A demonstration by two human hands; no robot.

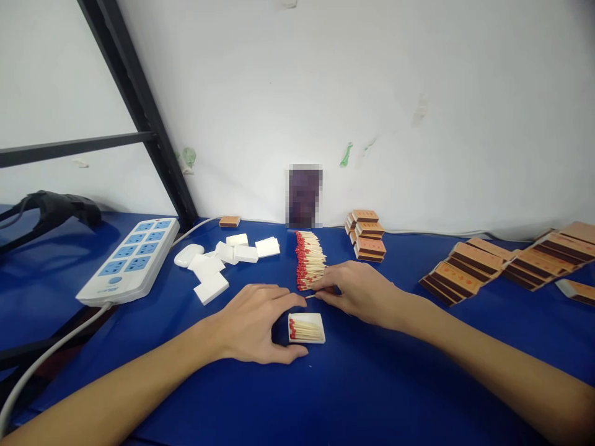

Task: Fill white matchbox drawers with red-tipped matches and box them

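A small white tray (pixel 320 320) holding red-tipped matches lies on the blue table (pixel 353 384). My left hand (pixel 255 322) curls around the tray's left side, thumb and fingers touching it. My right hand (pixel 356 288) rests just behind the tray and pinches a match or two (pixel 310 297) at the near end of a long row of red-tipped matches (pixel 309 259).
Several empty white trays (pixel 232 257) lie to the left, beside a white power strip (pixel 132 257). A stack of orange matchbox sleeves (pixel 367 235) stands behind the right hand; rows of more sleeves (pixel 506 260) spread at the right. A black frame (pixel 139 105) leans on the wall.
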